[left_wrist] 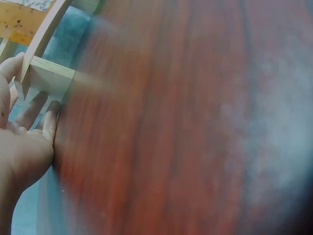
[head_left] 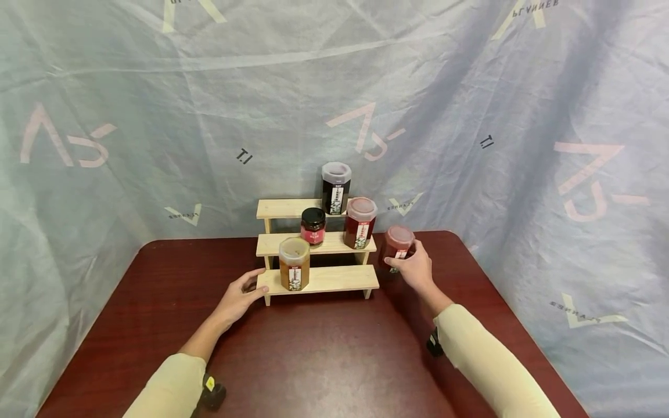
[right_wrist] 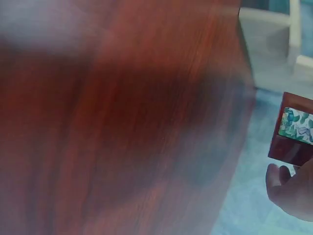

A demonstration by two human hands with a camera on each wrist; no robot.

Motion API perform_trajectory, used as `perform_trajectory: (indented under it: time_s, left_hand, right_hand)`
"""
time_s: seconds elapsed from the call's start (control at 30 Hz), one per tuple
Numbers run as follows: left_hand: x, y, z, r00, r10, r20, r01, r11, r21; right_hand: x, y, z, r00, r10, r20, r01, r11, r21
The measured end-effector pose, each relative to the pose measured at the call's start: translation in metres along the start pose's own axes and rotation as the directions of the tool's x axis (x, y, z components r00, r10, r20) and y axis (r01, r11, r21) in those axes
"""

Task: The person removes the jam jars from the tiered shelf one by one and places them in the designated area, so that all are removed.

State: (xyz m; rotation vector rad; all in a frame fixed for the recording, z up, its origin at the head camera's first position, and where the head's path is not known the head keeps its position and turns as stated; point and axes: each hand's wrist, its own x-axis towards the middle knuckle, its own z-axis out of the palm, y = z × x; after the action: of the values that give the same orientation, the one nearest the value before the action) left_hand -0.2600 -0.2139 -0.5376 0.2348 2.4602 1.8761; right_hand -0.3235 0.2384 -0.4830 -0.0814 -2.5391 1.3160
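Note:
My left hand (head_left: pixel 238 299) grips the left end of the lowest step of a three-step wooden display rack (head_left: pixel 340 277). In the left wrist view its thumb lies along the board's end, with the other fingers below. To the right of the rack, my right hand (head_left: pixel 415 268) holds a red jar (head_left: pixel 399 235) with a translucent lid, upright. The jar's label (right_wrist: pixel 297 126) shows in the right wrist view. An amber jar (head_left: pixel 294 264) stands left on the lowest step. On the middle step are a small black-lidded jar (head_left: pixel 313 226) and another red jar (head_left: pixel 360 223).
A dark purple jar (head_left: pixel 335 188) stands on the top step. The rack is near the back of a reddish-brown wooden table (head_left: pixel 324 360). A grey printed cloth (head_left: pixel 277 116) hangs close behind the table and along both sides.

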Motion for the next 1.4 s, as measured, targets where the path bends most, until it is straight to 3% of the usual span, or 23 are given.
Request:
perform_trajectory:
  time_s: [0.2, 0.57, 0.77, 0.87, 0.97, 1.13, 1.23, 1.4]
  left_hand:
    - [0.0, -0.002, 0.004, 1.0, -0.024, 0.016, 0.024, 1.0, -0.02]
    - [0.0, 0.0, 0.003, 1.0, -0.018, 0.007, 0.018, 0.999, -0.037]
    - [-0.011, 0.027, 0.003, 1.0, -0.016, 0.016, 0.017, 0.999, -0.028]
    - [-0.009, 0.023, 0.001, 1.0, -0.017, 0.012, 0.017, 1.0, -0.024]
    - [-0.002, 0.01, 0.001, 1.0, -0.026, 0.007, 0.026, 0.999, -0.022]
    - [0.0, 0.003, -0.002, 1.0, -0.024, 0.005, 0.024, 1.0, -0.019]
    - [-0.001, 0.003, -0.003, 1.0, -0.022, 0.006, 0.023, 1.0, -0.022]
    - [0.0, 0.002, 0.0, 1.0, -0.027, 0.001, 0.027, 0.999, -0.03]
  right_hand:
    - [0.021, 0.014, 0.015, 0.996, 0.067, 0.053, -0.067, 0.998, -0.002]
    - [0.031, 0.018, 0.031, 0.995, 0.099, 0.015, -0.099, 0.995, -0.017]
    - [0.035, 0.026, 0.034, 0.996, 0.077, 0.042, -0.075, 0.996, -0.045]
    - [0.037, 0.025, 0.029, 0.993, 0.053, 0.103, -0.044, 0.995, -0.088]
    - [0.036, 0.013, 0.016, 0.992, 0.01, 0.128, 0.002, 0.995, -0.095]
    - [0.027, -0.03, 0.003, 0.991, -0.13, -0.035, 0.132, 0.99, 0.043]
    - [0.019, -0.059, 0.011, 0.979, -0.186, -0.08, 0.196, 0.971, 0.135]
    - [0.013, -0.091, 0.039, 0.978, -0.201, -0.053, 0.205, 0.973, 0.105]
